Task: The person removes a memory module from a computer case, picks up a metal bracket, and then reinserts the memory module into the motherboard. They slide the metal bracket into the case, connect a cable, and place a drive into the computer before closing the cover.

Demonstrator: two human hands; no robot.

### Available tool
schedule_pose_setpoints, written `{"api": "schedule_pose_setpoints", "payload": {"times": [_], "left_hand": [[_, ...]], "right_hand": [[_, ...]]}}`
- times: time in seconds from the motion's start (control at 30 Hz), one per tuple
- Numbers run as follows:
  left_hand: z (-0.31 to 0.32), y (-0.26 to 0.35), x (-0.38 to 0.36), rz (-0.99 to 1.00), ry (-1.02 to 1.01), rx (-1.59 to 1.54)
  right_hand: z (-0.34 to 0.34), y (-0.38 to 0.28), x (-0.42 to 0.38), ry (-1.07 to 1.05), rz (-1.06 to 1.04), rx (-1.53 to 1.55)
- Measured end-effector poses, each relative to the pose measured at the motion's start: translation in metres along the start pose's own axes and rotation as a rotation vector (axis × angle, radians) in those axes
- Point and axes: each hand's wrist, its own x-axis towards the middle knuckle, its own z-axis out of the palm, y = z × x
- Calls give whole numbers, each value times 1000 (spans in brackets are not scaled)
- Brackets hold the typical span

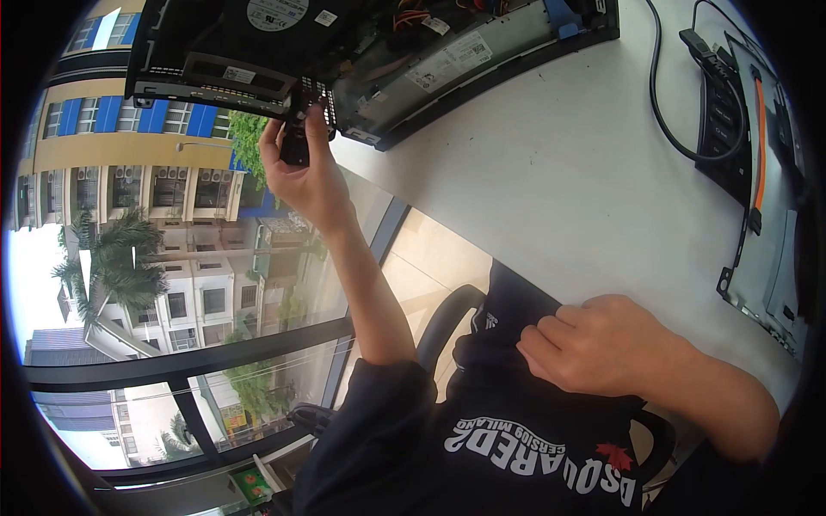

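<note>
At the near corner of an open black computer case (482, 64), my left hand (308, 185) pinches a small black part (295, 148) between thumb and fingers. This part sits right beside a perforated metal panel (323, 96) of the case. A round-labelled fan (277, 12) and coloured cables (411, 17) show inside. My right hand (598, 348) is curled into a fist over the near edge of the white table (551, 181), in front of my dark shirt. Its palm is hidden, and I cannot tell what is in it, if anything.
On the right of the table lie a black keyboard (721, 129), a looped black cable (658, 103), an orange cable (760, 142) and a metal case panel (770, 258). A large window (258, 344) stands on the left. A chair armrest (452, 322) is below the table edge.
</note>
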Motion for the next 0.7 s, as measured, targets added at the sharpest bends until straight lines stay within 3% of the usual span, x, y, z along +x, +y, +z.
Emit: {"api": "schedule_pose_setpoints", "payload": {"times": [0.7], "left_hand": [[11,-2,0,63,78,100]], "right_hand": [[2,1,-1,-13,-21,10]]}}
